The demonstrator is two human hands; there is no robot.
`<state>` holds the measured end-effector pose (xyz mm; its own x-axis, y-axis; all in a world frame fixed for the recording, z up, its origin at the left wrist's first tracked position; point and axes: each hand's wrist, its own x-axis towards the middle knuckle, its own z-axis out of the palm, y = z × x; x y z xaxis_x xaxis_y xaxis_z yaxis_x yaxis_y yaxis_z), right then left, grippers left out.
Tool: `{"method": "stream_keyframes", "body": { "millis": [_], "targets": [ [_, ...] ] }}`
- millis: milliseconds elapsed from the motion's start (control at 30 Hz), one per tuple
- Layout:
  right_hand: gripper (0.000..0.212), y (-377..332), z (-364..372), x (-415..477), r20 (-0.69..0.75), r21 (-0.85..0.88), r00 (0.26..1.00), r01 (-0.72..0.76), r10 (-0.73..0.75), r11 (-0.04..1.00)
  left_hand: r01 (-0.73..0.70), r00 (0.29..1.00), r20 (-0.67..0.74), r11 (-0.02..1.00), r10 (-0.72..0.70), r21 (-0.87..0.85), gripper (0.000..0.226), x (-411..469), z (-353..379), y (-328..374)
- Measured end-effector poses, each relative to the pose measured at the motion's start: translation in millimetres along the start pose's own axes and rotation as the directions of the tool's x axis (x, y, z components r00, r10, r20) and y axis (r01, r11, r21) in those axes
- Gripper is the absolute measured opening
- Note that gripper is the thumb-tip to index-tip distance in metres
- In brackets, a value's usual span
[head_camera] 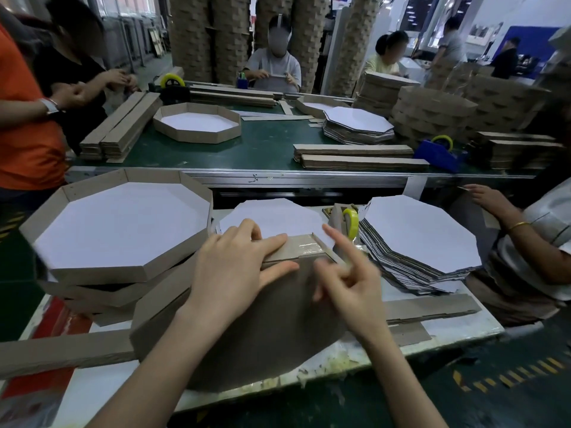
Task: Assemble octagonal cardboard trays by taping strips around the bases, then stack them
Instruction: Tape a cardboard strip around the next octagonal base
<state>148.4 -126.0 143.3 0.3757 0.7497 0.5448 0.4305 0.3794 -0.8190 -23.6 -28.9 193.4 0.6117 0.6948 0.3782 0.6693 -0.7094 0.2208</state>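
Note:
A brown cardboard tray [247,329] stands tilted on edge in front of me, its brown underside facing me. Shiny clear tape [304,245] covers the strip seam on its top edge. My left hand [234,267] grips that top edge, fingers laid over the strip and thumb on the underside. My right hand [346,273] hovers blurred just right of the taped seam, index finger raised, holding nothing that I can see. A stack of finished trays [117,223] sits at left. A pile of white octagonal bases [423,233] lies at right.
A yellow tape roll on a dispenser [350,223] stands between my tray and the bases. Loose strips [426,310] lie on the white table at right. Another person's arm [519,230] reaches in from the right. Across the green conveyor [262,149] other people work.

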Motion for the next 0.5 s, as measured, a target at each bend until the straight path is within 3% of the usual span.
{"method": "stream_keyframes", "body": {
  "millis": [67,100,167,267,400,500],
  "targets": [
    [0.02,2,-17,19,-0.227,-0.059,0.973,-0.058,0.043,0.997,0.023,1.0,0.015,0.999,-0.022,-0.029,0.068,-1,-1,-5],
    [0.02,2,-25,28,-0.246,-0.117,0.965,-0.121,0.09,0.986,0.024,0.999,0.044,0.999,-0.023,-0.022,0.071,-1,-2,-8],
    [0.019,6,-38,39,-0.064,-0.235,0.964,-0.267,0.259,0.935,0.01,0.996,0.092,1.0,-0.009,-0.01,0.074,-3,-3,-10],
    [0.022,11,-45,43,0.231,-0.326,0.864,-0.364,0.447,0.873,-0.012,0.994,0.107,1.0,0.011,0.015,0.069,-5,-8,-6],
    [0.03,9,-42,49,0.324,-0.253,0.855,-0.334,0.405,0.908,-0.119,0.989,0.093,0.992,0.114,0.051,0.081,10,-8,19],
    [0.024,4,-38,52,0.366,-0.231,0.859,-0.289,0.358,0.929,-0.158,0.965,0.218,0.987,0.149,0.026,0.09,21,3,38]
  ]
}}
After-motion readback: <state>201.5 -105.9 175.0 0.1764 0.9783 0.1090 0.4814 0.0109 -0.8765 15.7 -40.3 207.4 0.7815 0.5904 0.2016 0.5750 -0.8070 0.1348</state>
